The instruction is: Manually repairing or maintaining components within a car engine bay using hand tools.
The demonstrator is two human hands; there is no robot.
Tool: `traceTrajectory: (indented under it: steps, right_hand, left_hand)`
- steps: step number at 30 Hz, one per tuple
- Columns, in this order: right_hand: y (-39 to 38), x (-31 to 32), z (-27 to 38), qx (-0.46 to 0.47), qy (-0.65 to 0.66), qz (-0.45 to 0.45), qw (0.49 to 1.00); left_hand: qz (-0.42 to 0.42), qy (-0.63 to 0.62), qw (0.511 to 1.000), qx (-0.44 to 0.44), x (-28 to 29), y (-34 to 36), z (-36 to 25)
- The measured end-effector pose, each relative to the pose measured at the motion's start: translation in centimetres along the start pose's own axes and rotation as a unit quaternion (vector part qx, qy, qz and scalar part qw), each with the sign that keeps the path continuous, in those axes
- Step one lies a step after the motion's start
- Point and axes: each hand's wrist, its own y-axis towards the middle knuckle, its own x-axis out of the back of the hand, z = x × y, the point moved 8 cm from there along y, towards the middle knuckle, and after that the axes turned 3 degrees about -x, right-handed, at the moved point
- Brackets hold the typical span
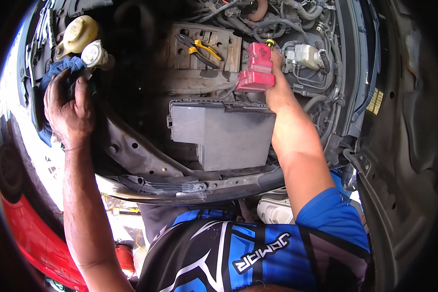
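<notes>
My left hand (pixel 69 109) is at the far left of the engine bay, its fingers bent over a bunched blue cloth (pixel 74 64). Just beyond it stand a yellowed reservoir with a cap (pixel 80 33) and a round pale cap (pixel 93 54). At the right, my right hand (pixel 276 70) closes against the side of a red battery terminal cover (pixel 256 81) with a plus mark. The cover hides most of those fingers. A small yellow-and-black piece (pixel 270 43) shows at its upper end. Pliers with yellow-and-black handles (pixel 199 50) lie spread on the rusty metal tray (pixel 175 58).
A grey plastic box (pixel 233 136) sits near the front crossmember (pixel 199 186). Hoses and cables (pixel 277 24) crowd the far right, beside a white fluid reservoir (pixel 307 56). The dark raised panel (pixel 399 180) borders the right. A red car (pixel 34 238) stands at lower left.
</notes>
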Motion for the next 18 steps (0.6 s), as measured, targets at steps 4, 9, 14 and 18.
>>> traceTrajectory:
  steps: [4,9,14,18]
  right_hand:
    - [0.1,0.7,-1.0,-0.14,0.237,-0.042,0.96]
    - [-0.8,-2.4,1.4,-0.358,0.699,0.062,0.616]
    - [-0.2,-3.2,2.3,-0.299,0.833,0.121,0.45]
    - [1.2,-3.2,-1.9,-0.292,0.638,0.081,0.708]
  left_hand:
    - [-0.004,0.004,1.0,-0.008,0.0,0.1,-0.4]
    - [0.002,0.008,1.0,-0.018,0.0,0.0,-0.4]
    - [-0.002,0.011,1.0,-0.018,0.3,-0.1,-0.1]
    - [-0.002,0.006,1.0,-0.029,-0.4,0.3,-0.6]
